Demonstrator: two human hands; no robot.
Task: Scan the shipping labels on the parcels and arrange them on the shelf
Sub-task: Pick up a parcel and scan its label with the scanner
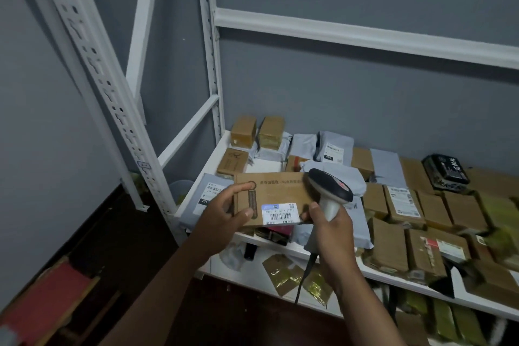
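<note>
My left hand grips a flat brown cardboard parcel by its left end, thumb on top. The parcel's white and blue barcode label faces up near its front edge. My right hand holds a grey handheld barcode scanner by the handle. The scanner's dark head sits just above the parcel's right end, and its cable hangs down below my wrist. Both hands hover over the left front of the white shelf.
The shelf board carries several brown boxes and grey mailer bags, plus a black packet at the far right. A lower shelf holds gold-wrapped packets. White perforated uprights stand at left. A red item lies on the dark floor.
</note>
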